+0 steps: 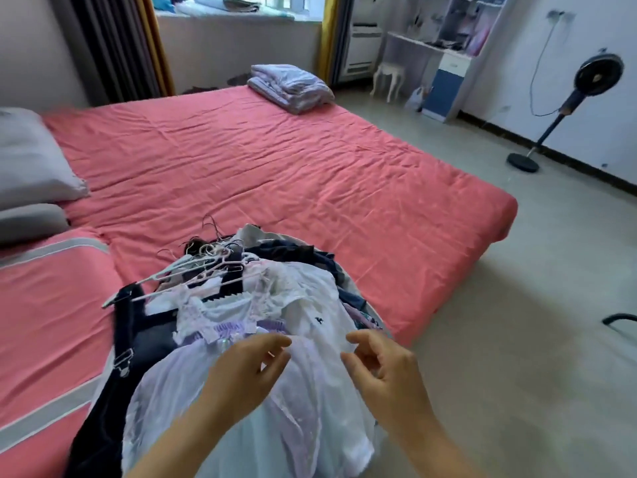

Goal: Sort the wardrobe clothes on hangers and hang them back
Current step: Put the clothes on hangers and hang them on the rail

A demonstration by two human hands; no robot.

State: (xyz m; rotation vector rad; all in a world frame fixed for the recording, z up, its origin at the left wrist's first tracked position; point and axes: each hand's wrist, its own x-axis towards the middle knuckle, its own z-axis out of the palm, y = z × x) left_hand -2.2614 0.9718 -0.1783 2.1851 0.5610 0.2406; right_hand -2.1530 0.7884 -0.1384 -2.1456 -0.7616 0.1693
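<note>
Clothes pile (262, 305) on bed (310, 160) edge, hangers (206, 267) at 11 o'clock. Left hand (248, 370) and right hand (379, 367) loosely curled over the dress (206, 391), gripping nothing. Advice: lift top garment by its hanger hook, untangling first.

Two pillows (31, 160), one folded quilt (291, 85), one fan (586, 98), one stool (387, 79), two hands (248, 370).

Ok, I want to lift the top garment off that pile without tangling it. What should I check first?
1. Both hands free: left hand and right hand hover over the white dress, gripping nothing: ok.
2. Dress lies on top: ok.
3. Hangers separated: not ok, hooks bunched.
4. Dark overalls clear of dress: cannot tell.
5. Bed has bare space: ok.
</note>
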